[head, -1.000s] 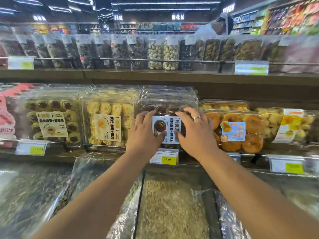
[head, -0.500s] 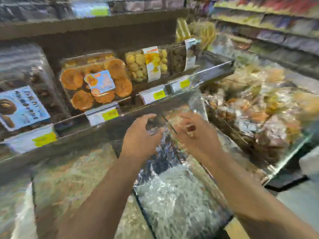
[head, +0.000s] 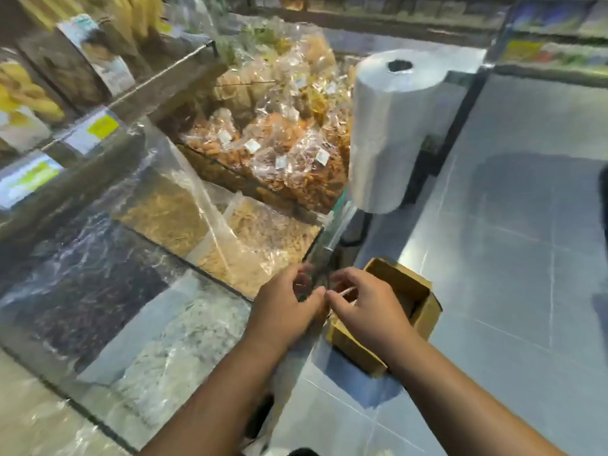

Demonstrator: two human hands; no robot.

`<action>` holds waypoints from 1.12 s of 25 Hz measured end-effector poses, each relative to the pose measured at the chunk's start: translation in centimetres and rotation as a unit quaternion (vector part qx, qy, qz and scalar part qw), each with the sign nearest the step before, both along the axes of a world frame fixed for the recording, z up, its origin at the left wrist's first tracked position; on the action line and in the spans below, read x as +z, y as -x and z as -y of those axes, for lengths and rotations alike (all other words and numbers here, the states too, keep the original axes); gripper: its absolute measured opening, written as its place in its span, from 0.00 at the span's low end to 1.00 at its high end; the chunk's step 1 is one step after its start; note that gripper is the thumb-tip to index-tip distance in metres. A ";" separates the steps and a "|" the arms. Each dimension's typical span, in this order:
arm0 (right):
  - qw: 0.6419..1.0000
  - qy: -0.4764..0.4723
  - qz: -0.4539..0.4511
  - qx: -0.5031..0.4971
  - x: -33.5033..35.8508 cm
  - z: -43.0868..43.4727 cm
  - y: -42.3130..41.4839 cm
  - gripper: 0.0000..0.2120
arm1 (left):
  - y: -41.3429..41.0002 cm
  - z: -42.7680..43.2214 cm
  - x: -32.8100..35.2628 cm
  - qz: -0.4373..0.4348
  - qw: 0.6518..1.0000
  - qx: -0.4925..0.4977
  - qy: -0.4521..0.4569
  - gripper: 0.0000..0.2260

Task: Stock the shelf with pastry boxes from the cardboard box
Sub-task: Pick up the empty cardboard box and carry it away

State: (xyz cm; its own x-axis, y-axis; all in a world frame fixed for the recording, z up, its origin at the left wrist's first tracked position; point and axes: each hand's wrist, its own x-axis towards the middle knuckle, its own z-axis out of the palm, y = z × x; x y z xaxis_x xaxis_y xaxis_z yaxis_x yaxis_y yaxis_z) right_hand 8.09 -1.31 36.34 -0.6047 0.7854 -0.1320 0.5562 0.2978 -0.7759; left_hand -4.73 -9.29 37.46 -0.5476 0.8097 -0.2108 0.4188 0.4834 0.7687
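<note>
Cardboard box (head: 413,299), one only, sits open on the grey tiled floor (head: 513,258) beside the glass bins (head: 184,205); its contents are too blurred to tell. Two hands reach over it: left hand (head: 284,307) and right hand (head: 368,307), fingers loosely curled, holding nothing. One plastic bag roll (head: 388,133) stands behind.

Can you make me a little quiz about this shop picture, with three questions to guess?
1. True or false: the cardboard box sits on the floor.
2. What stands upright past the box: A) a roll of plastic bags, B) a bucket, C) a ladder?
3. Fill in: the right hand reaches over the open ____.

Key: 1 true. 2 A, the roll of plastic bags. 3 box; the left hand is close beside it.
</note>
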 end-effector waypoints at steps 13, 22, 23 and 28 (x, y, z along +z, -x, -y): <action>0.920 0.219 0.091 -0.313 -21.1 -12.7 -17.5 0.16 | -12.5 -20.2 -19.1 -0.074 0.958 -0.199 0.193 0.20; 0.850 0.302 0.147 -0.406 -46.6 -18.1 -18.1 0.23 | -9.2 -28.8 -46.1 -0.073 0.928 -0.180 0.319 0.19; 0.844 0.313 0.163 -0.404 -49.8 -18.0 -17.9 0.25 | -8.5 -28.9 -49.2 -0.075 0.922 -0.172 0.338 0.21; 0.823 0.343 0.218 -0.396 -62.7 -18.0 -17.5 0.34 | -5.0 -28.6 -62.6 -0.102 0.904 -0.124 0.396 0.35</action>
State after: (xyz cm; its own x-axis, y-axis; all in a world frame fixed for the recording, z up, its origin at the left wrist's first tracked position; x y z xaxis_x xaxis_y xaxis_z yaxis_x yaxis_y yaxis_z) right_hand 25.55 16.65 -26.39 0.2830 0.5606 -0.7782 0.6358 -0.7172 -0.2854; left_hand 0.25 19.35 -25.09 -0.4628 0.5516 -0.6939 0.6839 0.7202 0.1164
